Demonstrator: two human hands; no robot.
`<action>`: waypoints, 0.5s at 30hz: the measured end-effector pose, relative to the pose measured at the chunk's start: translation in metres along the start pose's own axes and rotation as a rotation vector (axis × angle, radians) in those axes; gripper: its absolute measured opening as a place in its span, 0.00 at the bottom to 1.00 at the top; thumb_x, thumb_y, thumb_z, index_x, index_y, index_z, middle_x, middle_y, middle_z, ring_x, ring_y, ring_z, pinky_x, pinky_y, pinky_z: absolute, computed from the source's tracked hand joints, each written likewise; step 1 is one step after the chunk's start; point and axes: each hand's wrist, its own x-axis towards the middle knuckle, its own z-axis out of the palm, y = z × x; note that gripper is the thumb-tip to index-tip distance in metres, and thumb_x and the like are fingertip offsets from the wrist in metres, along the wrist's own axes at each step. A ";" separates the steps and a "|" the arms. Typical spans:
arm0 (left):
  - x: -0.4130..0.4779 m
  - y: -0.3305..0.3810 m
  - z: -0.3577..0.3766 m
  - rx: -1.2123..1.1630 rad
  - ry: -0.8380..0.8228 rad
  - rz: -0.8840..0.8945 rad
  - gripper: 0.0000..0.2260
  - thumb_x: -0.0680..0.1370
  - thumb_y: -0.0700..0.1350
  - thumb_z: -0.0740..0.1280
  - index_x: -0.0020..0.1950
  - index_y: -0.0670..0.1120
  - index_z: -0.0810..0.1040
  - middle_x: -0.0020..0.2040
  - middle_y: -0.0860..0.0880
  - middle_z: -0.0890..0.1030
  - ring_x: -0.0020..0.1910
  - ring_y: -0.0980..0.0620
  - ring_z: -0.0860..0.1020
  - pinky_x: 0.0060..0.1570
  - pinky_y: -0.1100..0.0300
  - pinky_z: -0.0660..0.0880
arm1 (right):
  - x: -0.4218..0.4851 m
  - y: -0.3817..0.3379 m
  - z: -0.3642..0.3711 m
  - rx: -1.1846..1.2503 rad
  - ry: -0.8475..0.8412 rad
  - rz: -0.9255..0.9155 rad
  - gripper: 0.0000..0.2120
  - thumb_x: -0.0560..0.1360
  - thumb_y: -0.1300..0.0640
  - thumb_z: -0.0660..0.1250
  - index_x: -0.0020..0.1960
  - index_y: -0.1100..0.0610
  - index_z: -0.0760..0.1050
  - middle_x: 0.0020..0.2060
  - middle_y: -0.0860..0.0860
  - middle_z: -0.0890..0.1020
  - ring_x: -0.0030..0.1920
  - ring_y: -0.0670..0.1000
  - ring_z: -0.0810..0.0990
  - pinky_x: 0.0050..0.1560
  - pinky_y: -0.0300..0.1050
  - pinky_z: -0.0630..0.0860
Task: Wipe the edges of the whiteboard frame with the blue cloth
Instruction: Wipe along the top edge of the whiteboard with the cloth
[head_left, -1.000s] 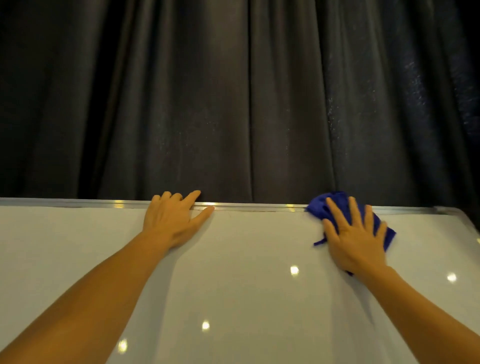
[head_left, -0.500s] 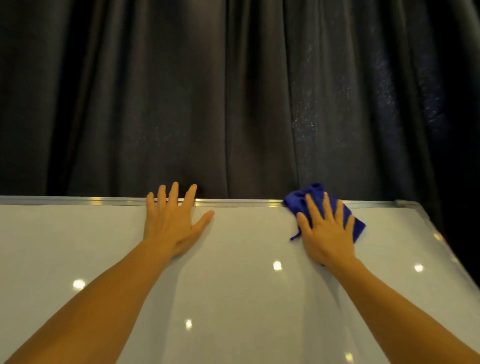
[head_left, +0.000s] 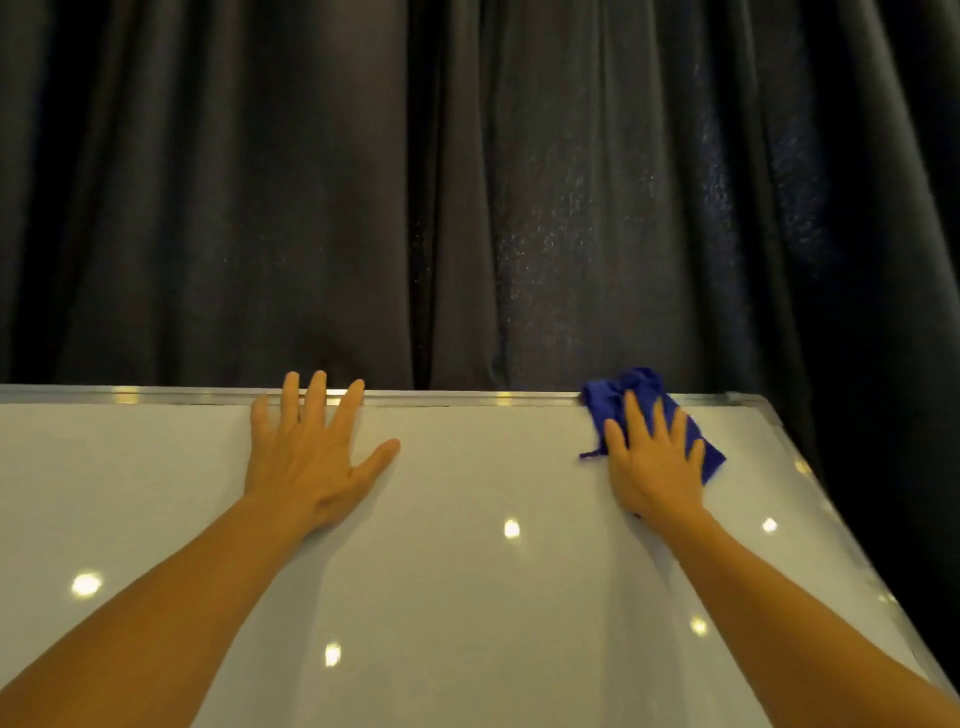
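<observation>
A white whiteboard (head_left: 467, 597) fills the lower half of the view, with a thin metal frame (head_left: 467, 399) along its top edge and down its right side. My right hand (head_left: 654, 462) lies flat on a crumpled blue cloth (head_left: 618, 395), pressing it against the board near the top right; the cloth's upper part overlaps the top frame. My left hand (head_left: 311, 457) rests flat on the board with fingers spread, its fingertips touching the top frame. Part of the cloth is hidden under my right hand.
A dark pleated curtain (head_left: 467, 182) hangs behind the board. The frame's top right corner (head_left: 753, 400) sits just right of the cloth. Several bright light reflections dot the board's surface.
The view has shifted, so the board's top right corner now sits further left in view. My left hand's fingers have straightened up onto the top frame. The cloth stays under my right hand.
</observation>
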 end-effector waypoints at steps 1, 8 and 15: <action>-0.001 0.001 0.000 0.005 -0.001 0.001 0.42 0.69 0.75 0.36 0.80 0.57 0.44 0.81 0.45 0.47 0.79 0.40 0.42 0.74 0.36 0.42 | 0.004 0.014 -0.006 0.014 -0.006 0.145 0.30 0.81 0.36 0.42 0.80 0.43 0.40 0.81 0.52 0.46 0.80 0.57 0.40 0.77 0.65 0.42; 0.007 0.035 0.005 0.033 -0.022 0.063 0.40 0.70 0.74 0.37 0.78 0.58 0.38 0.81 0.45 0.43 0.79 0.38 0.41 0.73 0.35 0.44 | -0.025 -0.077 0.015 -0.004 -0.009 -0.387 0.28 0.80 0.36 0.41 0.79 0.39 0.45 0.81 0.47 0.48 0.80 0.54 0.40 0.77 0.59 0.39; 0.006 0.049 0.008 0.042 -0.026 0.045 0.40 0.68 0.76 0.35 0.78 0.60 0.37 0.81 0.45 0.41 0.78 0.38 0.40 0.73 0.34 0.42 | 0.029 0.023 -0.018 0.031 0.017 0.009 0.28 0.83 0.40 0.46 0.80 0.45 0.43 0.81 0.52 0.48 0.80 0.57 0.42 0.78 0.62 0.42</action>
